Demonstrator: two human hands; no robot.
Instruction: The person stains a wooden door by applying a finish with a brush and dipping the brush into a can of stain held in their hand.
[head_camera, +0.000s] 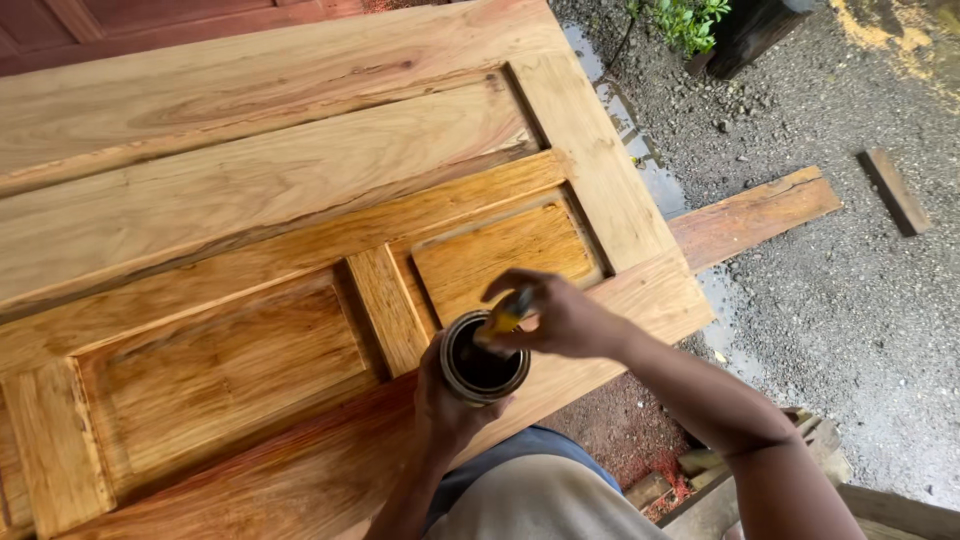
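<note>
I'm gripping the tin (484, 358) in my left hand (447, 405), right hand (560, 318) clamped on the brush (506, 316) and dipping — door's (250, 200) near-edge panels are looking coated, far-edge boards still bare.

Wooden door (250, 200): grainy, near end glossy wet amber, far end matt pale. Metal tin (484, 358), dark liquid inside. Rough gravel ground (850, 300), raw plank (755, 215).

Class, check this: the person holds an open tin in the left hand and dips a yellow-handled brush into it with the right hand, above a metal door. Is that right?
One detail is wrong: the door is wood, with visible grain and raised panels, not metal. The head view shows it. The rest stands: the left hand holds the open tin, and the right hand dips the yellow-handled brush into it.
</note>
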